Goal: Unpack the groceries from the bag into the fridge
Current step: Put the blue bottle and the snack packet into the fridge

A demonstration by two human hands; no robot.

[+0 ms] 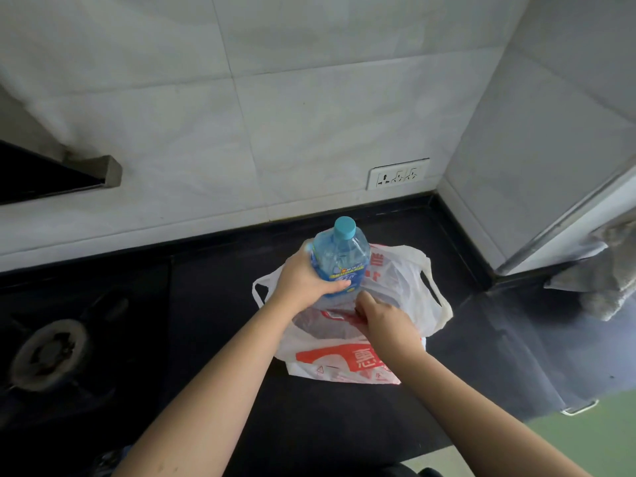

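Note:
A white plastic grocery bag with red print sits on the black countertop near the wall corner. My left hand is wrapped around a clear blue bottle with a teal cap, held upright and partly risen out of the bag's mouth. My right hand pinches the bag's near rim just beside the bottle. The bag's other contents are hidden under the plastic. A white fridge edge shows at the right.
A gas stove burner lies in the counter at the left. A range hood juts out above it. A wall socket sits behind the bag. A grey cloth hangs at the right.

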